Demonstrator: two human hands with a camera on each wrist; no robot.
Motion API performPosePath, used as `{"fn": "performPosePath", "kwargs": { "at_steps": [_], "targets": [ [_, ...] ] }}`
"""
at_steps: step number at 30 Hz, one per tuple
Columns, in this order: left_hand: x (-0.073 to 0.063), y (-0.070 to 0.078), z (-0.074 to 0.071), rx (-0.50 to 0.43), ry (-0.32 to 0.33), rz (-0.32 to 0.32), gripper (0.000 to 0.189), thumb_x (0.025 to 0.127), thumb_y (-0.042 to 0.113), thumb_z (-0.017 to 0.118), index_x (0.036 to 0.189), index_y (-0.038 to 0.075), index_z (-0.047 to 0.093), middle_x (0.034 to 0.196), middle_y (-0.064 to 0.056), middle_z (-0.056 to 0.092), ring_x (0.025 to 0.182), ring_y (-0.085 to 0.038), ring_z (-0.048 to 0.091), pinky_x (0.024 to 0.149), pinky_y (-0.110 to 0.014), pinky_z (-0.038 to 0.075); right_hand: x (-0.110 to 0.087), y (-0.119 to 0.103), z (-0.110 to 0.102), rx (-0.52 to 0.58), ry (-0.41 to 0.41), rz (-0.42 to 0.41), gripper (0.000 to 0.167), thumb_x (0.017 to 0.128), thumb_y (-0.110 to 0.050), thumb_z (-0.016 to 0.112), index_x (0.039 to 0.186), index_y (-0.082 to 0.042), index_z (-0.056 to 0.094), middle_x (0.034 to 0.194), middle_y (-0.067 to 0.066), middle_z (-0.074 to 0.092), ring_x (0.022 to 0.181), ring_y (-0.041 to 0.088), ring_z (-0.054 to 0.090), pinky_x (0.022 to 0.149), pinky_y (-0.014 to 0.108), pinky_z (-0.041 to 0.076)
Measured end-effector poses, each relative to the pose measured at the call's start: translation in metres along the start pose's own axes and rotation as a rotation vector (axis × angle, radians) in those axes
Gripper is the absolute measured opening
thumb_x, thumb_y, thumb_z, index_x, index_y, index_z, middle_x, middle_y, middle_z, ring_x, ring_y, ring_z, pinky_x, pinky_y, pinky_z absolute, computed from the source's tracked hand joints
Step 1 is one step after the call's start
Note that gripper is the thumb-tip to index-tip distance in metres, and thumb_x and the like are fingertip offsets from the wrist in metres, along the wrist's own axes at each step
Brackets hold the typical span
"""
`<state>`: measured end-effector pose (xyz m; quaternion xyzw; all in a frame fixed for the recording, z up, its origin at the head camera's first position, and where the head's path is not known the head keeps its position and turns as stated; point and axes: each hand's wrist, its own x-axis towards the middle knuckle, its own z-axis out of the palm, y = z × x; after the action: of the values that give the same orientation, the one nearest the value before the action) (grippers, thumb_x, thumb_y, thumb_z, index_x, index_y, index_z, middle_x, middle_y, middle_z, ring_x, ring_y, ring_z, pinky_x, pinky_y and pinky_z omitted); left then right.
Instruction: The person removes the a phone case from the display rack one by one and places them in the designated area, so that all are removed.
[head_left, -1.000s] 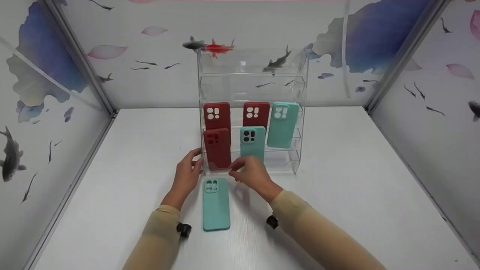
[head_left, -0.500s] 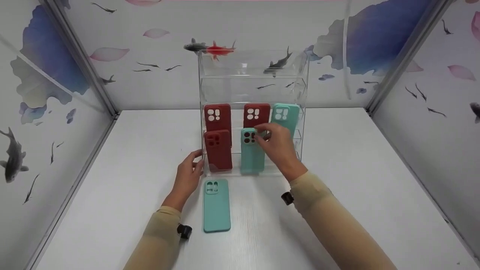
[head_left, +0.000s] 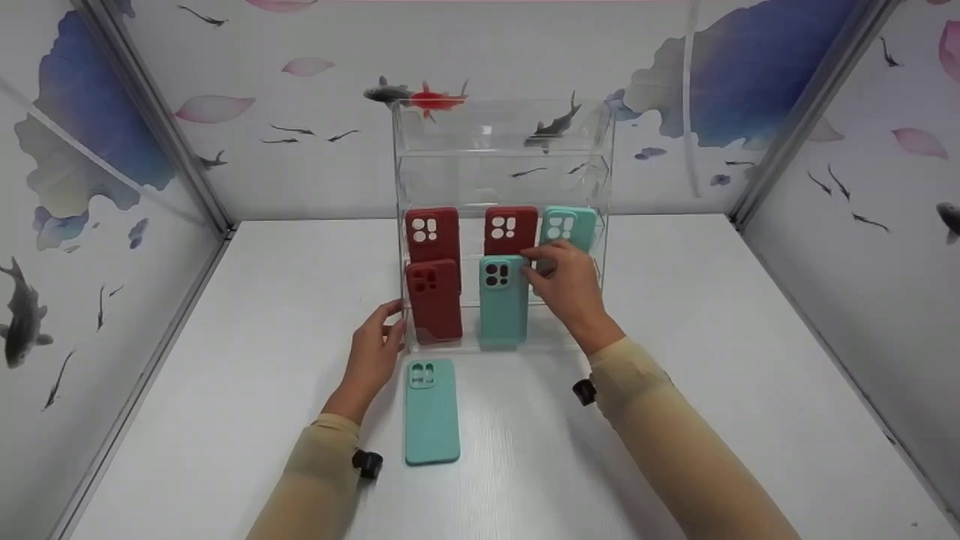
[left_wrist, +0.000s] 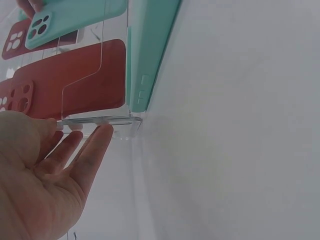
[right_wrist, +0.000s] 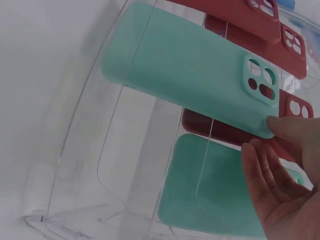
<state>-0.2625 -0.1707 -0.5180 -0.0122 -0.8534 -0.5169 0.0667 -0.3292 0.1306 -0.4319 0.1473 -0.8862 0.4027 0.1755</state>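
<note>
**Head view: tip and slide risk**

White flat table (head_left: 675, 337) carries a clear acrylic tiered rack (head_left: 502, 176). Bottom tier: teal, rectangular, silicone-looking front case (head_left: 503, 311) at centre, standing behind the lip; matching dark-red front case (head_left: 435, 304) to its left. Tier above: left rear red case (head_left: 433, 232), middle rear red case (head_left: 511, 232), rear teal case (head_left: 568, 225) at right. Loose teal case (head_left: 432, 412) lies flat just before the rack.

Left hand (head_left: 375, 337): fingers loosely extended, tips against the rack's left side. Right hand (head_left: 570, 289): thumb on front case's top corner, fingers bent; can't tell if any close behind it.

My read: sideways drag on letting go could tilt that case; knuckles could knock rear teal case; uneven left-hand pressure could skew the rack.
</note>
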Motion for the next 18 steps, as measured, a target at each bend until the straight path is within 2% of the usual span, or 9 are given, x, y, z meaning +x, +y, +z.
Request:
{"fn": "performPosePath", "kwargs": {
  "at_steps": [8, 18],
  "targets": [
    [0.001, 0.0, 0.0, -0.01, -0.006, -0.005, 0.041, 0.111, 0.021, 0.051, 0.151, 0.016, 0.049, 0.154, -0.007, 0.053, 0.116, -0.024, 0.066, 0.094, -0.033, 0.064, -0.003, 0.005, 0.003, 0.011, 0.005, -0.008, 0.029, 0.089, -0.006, 0.08, 0.117, -0.01, 0.077, 0.107, 0.009, 0.074, 0.089, 0.02, 0.076, 0.081, 0.034, 0.067],
    [-0.001, 0.001, 0.0, -0.004, -0.007, -0.011, 0.042, 0.111, 0.021, 0.051, 0.152, 0.015, 0.048, 0.155, -0.007, 0.052, 0.118, -0.025, 0.065, 0.096, -0.034, 0.063, -0.003, 0.011, 0.0, 0.099, -0.008, 0.013, 0.028, 0.09, -0.005, 0.079, 0.118, -0.009, 0.077, 0.109, 0.008, 0.077, 0.09, 0.02, 0.077, 0.079, 0.032, 0.067]
  ]
}}
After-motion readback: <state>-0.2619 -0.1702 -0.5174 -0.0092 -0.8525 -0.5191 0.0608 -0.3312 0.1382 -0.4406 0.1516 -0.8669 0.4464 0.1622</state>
